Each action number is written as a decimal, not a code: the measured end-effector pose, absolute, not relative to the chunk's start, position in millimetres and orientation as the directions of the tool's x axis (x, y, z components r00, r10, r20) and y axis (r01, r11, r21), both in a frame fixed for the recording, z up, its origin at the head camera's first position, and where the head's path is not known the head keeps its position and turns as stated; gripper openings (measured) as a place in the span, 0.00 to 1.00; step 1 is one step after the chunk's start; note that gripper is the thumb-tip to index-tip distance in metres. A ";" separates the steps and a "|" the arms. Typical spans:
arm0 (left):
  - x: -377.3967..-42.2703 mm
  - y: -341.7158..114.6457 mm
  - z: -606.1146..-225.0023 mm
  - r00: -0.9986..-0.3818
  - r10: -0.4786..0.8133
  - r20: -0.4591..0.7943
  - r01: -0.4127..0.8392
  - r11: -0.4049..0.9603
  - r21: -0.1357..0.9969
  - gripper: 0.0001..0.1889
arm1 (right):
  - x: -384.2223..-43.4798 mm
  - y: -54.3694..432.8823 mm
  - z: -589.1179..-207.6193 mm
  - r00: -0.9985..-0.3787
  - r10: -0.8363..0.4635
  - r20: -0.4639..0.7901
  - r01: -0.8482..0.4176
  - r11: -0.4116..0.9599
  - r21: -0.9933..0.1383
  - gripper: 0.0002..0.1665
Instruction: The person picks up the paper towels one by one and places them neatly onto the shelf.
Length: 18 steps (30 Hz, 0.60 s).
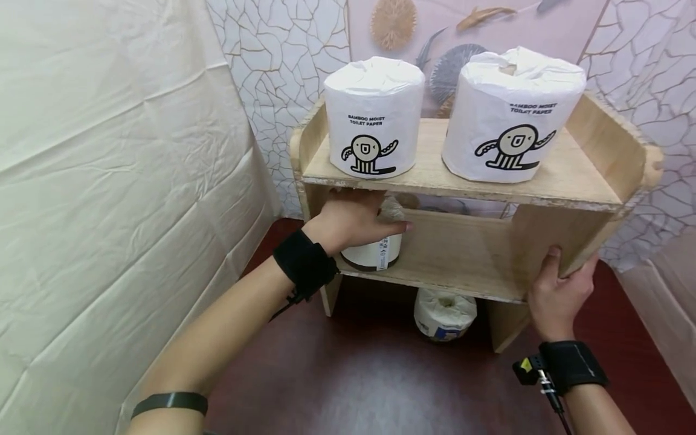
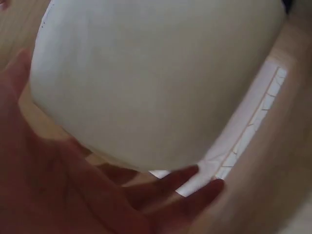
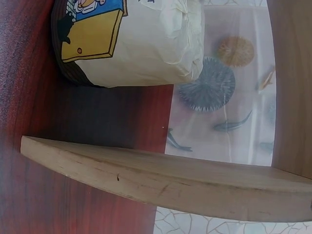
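On the middle board of a small wooden shelf unit (image 1: 462, 248), my left hand (image 1: 350, 220) holds a wrapped toilet paper roll (image 1: 368, 255) near the left end. Its thumb reaches across the front of the roll, and the left wrist view shows the fingers curving around the pale roll (image 2: 156, 87). The upper board hides part of this hand. My right hand (image 1: 560, 302) grips the front edge of the unit's right side panel, thumb on the inner face. In the right wrist view a wooden panel (image 3: 146, 180) crosses the picture, but no hand shows there.
Two white toilet paper rolls, one left (image 1: 375, 121) and one right (image 1: 511, 121), stand on the top board. Another roll (image 1: 444, 314) sits on the dark red floor (image 1: 370, 380) under the unit. Cream cloth (image 1: 119, 181) hangs at the left; a patterned wall (image 1: 283, 72) stands behind.
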<state>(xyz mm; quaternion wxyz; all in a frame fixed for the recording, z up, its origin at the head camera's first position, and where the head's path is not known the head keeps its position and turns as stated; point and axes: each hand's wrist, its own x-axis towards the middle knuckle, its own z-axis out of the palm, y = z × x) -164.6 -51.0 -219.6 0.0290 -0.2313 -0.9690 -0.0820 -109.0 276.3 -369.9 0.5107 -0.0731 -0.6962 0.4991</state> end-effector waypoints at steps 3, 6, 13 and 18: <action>-161.2 -44.5 -222.2 -0.921 0.374 0.105 0.387 0.906 0.172 0.54 | -109.6 278.6 -370.8 -0.462 0.593 0.660 -0.420 0.510 -0.751 0.27; -158.8 -37.7 -223.8 -0.943 0.313 0.117 0.330 0.927 0.176 0.55 | -109.3 278.8 -370.4 -0.454 0.586 0.671 -0.431 0.515 -0.741 0.26; -155.5 -22.5 -224.2 -0.969 0.197 0.150 0.224 0.955 0.194 0.62 | -110.1 277.5 -368.0 -0.461 0.586 0.667 -0.429 0.510 -0.745 0.26; -154.6 -10.0 -225.8 -0.984 0.133 0.116 0.148 0.981 0.126 0.65 | -109.3 279.6 -371.4 -0.465 0.555 0.689 -0.436 0.534 -0.724 0.27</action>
